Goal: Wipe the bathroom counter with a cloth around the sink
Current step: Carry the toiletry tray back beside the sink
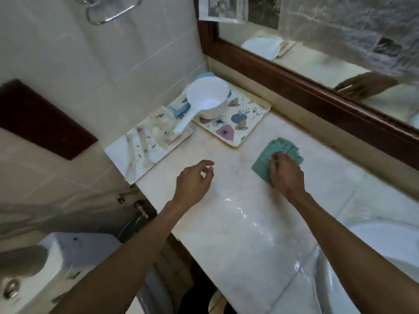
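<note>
A folded teal cloth (267, 155) lies flat on the pale marble counter (238, 234), near the mirror side. My right hand (286, 172) presses down on its near half, fingers curled over it. My left hand (195, 182) hovers just above the counter to the left of the cloth, holding nothing, fingers loosely bent and apart. The white sink (390, 243) shows at the right edge, partly cut off by the frame. A wet sheen covers the counter in front of my arms.
A floral tray (240, 123) with a white scoop (204, 103) stands at the counter's back left. Beside it a white tray (127, 152) holds several small toiletries. A wood-framed mirror (317, 91) runs along the back. A toilet tank (74, 252) sits below left.
</note>
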`<action>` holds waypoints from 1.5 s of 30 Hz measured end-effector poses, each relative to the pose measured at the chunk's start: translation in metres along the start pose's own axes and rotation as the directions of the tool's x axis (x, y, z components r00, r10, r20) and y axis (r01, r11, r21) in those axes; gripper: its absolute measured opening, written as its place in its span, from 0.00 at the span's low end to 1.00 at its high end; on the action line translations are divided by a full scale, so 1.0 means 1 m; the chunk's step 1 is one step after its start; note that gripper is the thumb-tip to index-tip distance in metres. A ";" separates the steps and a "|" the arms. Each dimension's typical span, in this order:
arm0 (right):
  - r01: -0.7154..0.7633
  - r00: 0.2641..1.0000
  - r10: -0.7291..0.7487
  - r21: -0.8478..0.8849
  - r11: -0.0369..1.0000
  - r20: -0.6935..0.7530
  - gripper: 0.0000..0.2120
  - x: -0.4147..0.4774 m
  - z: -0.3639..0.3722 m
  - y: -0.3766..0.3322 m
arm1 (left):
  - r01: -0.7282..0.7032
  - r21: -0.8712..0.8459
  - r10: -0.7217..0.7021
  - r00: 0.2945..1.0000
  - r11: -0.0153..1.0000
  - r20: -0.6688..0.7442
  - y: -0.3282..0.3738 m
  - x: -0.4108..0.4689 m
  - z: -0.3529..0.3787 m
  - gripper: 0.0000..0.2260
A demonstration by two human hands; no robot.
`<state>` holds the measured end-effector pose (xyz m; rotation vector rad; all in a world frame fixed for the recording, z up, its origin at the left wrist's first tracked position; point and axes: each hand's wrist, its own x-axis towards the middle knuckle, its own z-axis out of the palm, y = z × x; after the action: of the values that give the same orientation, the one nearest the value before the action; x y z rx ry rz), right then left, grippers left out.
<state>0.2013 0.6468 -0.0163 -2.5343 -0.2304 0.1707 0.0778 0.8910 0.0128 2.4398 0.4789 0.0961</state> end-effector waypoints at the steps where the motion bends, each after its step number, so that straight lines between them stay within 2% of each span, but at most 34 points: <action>1: 0.022 1.000 -0.022 0.005 1.000 0.022 0.14 0.004 0.010 -0.020 | 0.046 -0.005 -0.046 0.997 0.999 -0.067 -0.018 -0.001 -0.018 0.10; 4: 0.079 0.990 -0.076 -0.021 0.997 0.118 0.14 0.015 0.040 -0.077 | 0.217 -0.126 -0.244 0.932 0.968 -0.267 -0.073 0.004 -0.065 0.09; 6: 0.085 0.981 -0.082 -0.006 0.996 0.178 0.14 0.020 0.059 -0.109 | 0.335 -0.242 -0.406 0.839 0.910 -0.363 -0.106 0.013 -0.090 0.09; 9: 0.123 0.959 -0.122 0.012 0.992 0.255 0.13 0.026 0.085 -0.149 | 0.438 -0.312 -0.537 0.719 0.843 -0.441 -0.153 0.027 -0.118 0.11; 11: 0.134 0.940 -0.125 -0.009 0.991 0.317 0.14 0.030 0.100 -0.171 | 0.552 -0.301 -0.627 0.653 0.778 -0.424 -0.180 0.037 -0.130 0.15; 14: 0.119 0.921 -0.099 -0.029 0.993 0.377 0.17 0.035 0.119 -0.196 | 0.680 -0.476 -0.816 0.553 0.557 -0.166 -0.210 0.051 -0.142 0.23; 15: 0.100 0.918 -0.082 -0.027 0.995 0.388 0.18 0.037 0.125 -0.202 | 0.683 -0.520 -0.828 0.554 0.512 -0.087 -0.215 0.055 -0.143 0.24; 17: 0.066 0.914 -0.050 -0.025 0.997 0.402 0.19 0.040 0.135 -0.213 | 0.672 -0.524 -0.795 0.607 0.523 -0.015 -0.223 0.060 -0.143 0.23; 22: -0.003 0.923 0.006 -0.008 1.000 0.386 0.21 0.044 0.149 -0.228 | 0.612 -0.489 -0.716 0.698 0.621 -0.035 -0.239 0.061 -0.142 0.14; 25: -0.072 0.931 0.049 0.052 0.996 0.361 0.26 0.042 0.155 -0.233 | 0.605 -0.485 -0.706 0.707 0.631 -0.036 -0.243 0.057 -0.150 0.12; 29: -0.122 0.948 0.087 0.100 0.987 0.305 0.27 0.039 0.163 -0.238 | 0.615 -0.488 -0.711 0.703 0.620 -0.017 -0.259 0.039 -0.160 0.12; 34: -0.043 0.939 0.019 0.063 0.997 0.344 0.17 0.022 0.178 -0.242 | 0.618 -0.504 -0.682 0.727 0.604 0.075 -0.279 0.010 -0.169 0.15; 38: -0.100 0.922 0.054 0.101 0.990 0.384 0.22 -0.005 0.174 -0.235 | 0.613 -0.511 -0.677 0.732 0.602 0.080 -0.279 -0.017 -0.169 0.16; 41: -0.108 0.907 0.063 0.086 0.990 0.416 0.18 -0.031 0.163 -0.213 | 0.625 -0.471 -0.680 0.730 0.623 0.070 -0.272 -0.035 -0.168 0.14; 45: -0.109 0.932 0.061 0.116 0.987 0.358 0.19 -0.067 0.134 -0.186 | 0.570 -0.436 -0.612 0.789 0.696 0.054 -0.246 -0.050 -0.161 0.15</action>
<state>0.0888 0.8572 -0.0169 -2.3647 -0.2391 0.6591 -0.0758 1.1456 -0.0067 1.7464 1.1430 0.0357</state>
